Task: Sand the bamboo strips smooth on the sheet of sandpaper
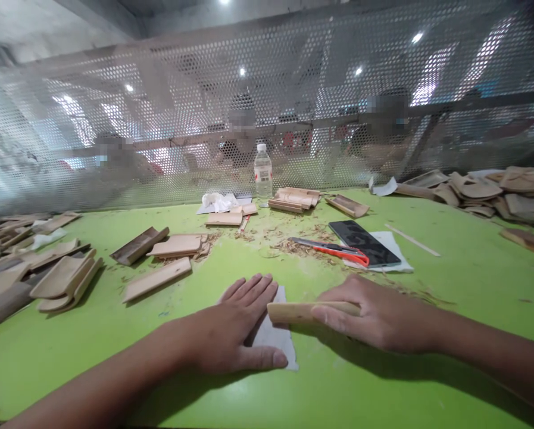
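My left hand [244, 328] lies flat on a white sheet [278, 339], perhaps sandpaper or paper, with the thumb apart from the fingers. Its palm hides much of the sheet. In my right hand [360, 316] is a pale curved bamboo piece [291, 313], gripped between thumb and fingers. The bamboo's left end hangs over or rests on the sheet's right edge; I cannot tell which. Beyond my right hand lies a red-handled utility knife [333, 247], its blade out and pointing left. The knife overlaps a black phone [365, 241].
Bamboo pieces are piled at the left [65, 280] and the far right [485, 187]. Several more lie mid-table, among wood shavings [289, 229]. A water bottle [263, 173] stands at the back, before a perforated metal screen [181, 119]. People are seen dimly behind it.
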Demonstrator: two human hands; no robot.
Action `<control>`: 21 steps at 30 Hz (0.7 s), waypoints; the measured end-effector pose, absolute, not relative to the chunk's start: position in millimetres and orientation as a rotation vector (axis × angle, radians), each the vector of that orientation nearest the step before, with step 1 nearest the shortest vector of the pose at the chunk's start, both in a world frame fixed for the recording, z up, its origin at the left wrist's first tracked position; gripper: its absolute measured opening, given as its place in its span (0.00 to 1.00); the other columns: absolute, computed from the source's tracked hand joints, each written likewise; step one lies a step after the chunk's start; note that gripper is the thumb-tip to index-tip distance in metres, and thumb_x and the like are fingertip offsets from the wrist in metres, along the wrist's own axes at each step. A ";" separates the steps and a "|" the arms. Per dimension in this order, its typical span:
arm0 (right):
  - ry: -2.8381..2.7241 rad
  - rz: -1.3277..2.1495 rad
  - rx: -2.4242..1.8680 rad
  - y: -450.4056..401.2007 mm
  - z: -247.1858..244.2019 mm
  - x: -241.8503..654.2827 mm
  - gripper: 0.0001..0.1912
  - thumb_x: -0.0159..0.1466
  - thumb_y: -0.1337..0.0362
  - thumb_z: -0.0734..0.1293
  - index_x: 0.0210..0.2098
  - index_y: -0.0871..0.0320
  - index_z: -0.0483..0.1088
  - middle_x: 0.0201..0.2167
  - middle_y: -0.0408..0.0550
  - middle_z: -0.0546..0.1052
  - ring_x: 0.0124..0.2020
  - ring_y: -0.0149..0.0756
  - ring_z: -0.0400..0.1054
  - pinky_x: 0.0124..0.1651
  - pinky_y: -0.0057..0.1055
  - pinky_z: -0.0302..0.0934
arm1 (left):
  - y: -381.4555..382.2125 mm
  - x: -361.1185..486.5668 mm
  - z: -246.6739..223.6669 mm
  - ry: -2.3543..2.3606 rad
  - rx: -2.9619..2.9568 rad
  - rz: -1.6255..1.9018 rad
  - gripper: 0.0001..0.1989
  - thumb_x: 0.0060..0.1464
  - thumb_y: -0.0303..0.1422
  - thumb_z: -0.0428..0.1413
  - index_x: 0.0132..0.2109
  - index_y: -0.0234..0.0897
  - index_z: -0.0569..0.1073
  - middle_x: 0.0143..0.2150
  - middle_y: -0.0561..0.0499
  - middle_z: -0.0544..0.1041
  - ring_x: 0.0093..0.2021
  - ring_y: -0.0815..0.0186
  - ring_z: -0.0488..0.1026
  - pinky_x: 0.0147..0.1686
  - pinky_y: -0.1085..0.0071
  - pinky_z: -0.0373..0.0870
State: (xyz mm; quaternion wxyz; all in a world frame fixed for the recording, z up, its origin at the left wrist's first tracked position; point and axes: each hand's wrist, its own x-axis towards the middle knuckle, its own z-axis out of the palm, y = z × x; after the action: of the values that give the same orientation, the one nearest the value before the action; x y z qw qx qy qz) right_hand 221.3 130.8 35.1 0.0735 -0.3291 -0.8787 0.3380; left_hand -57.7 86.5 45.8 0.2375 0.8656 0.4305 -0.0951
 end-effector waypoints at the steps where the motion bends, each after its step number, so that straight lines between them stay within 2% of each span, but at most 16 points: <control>1: -2.640 1.045 -0.967 130.4 35.2 220.8 0.25 0.73 0.47 0.57 0.27 0.57 0.64 0.23 0.40 0.62 0.24 0.31 0.55 0.27 0.30 0.45 | 86.5 -57.9 45.6 1.182 2.369 -0.262 0.54 0.64 0.66 0.45 0.78 0.32 0.35 0.76 0.40 0.28 0.76 0.49 0.27 0.72 0.48 0.34; 13: -2.671 1.027 -0.921 129.2 40.5 219.9 0.24 0.74 0.48 0.57 0.28 0.57 0.64 0.23 0.40 0.63 0.25 0.31 0.56 0.28 0.29 0.47 | 86.6 -59.2 43.8 1.189 2.365 -0.262 0.54 0.64 0.66 0.44 0.77 0.32 0.35 0.76 0.42 0.27 0.76 0.50 0.26 0.73 0.49 0.33; 21: -2.660 1.052 -0.946 129.0 38.7 220.8 0.23 0.72 0.48 0.59 0.27 0.57 0.65 0.23 0.40 0.63 0.24 0.31 0.56 0.27 0.29 0.46 | 86.8 -59.0 43.1 1.177 2.373 -0.233 0.54 0.64 0.66 0.45 0.78 0.32 0.36 0.76 0.40 0.28 0.76 0.47 0.27 0.72 0.47 0.35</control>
State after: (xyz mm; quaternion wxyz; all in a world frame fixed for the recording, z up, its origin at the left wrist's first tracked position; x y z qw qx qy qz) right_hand 220.8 129.0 38.7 0.0644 -0.3132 -0.8811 0.3485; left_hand -59.0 86.8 43.1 0.2391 0.8665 0.4298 -0.0851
